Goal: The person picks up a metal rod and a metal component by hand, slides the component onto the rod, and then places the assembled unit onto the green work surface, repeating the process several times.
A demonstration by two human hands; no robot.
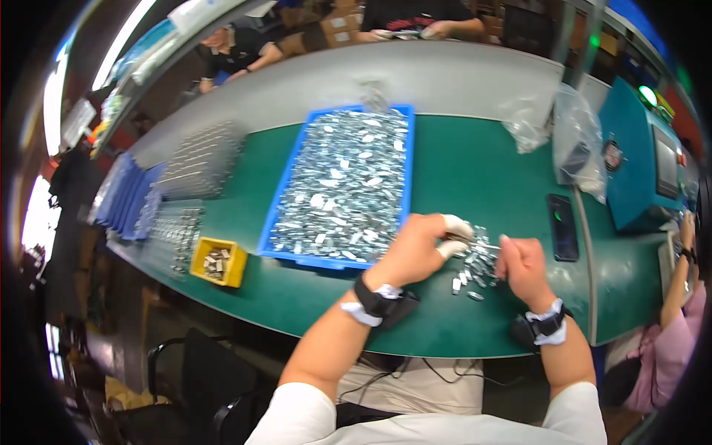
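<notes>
White finger covers are on the thumb and forefinger of my left hand (415,248), which is closed in a pinch. What it pinches is too small to make out. Opposite it, my right hand (522,268) is closed around a thin metal tool (486,245) that points left toward the left fingertips. Below and between the two hands lies a loose pile of small shiny metal parts (478,267) on the green tabletop (475,170). Left of my left hand, a blue tray (409,163) is heaped with many similar metal pieces (337,185).
A yellow bin (236,265) with small metal parts stands at the left. Behind it are clear trays (200,159) and blue trays (130,193). At the right lie a phone (564,227), plastic bags (577,137) and a teal machine (630,156). Other people sit across and at the far right.
</notes>
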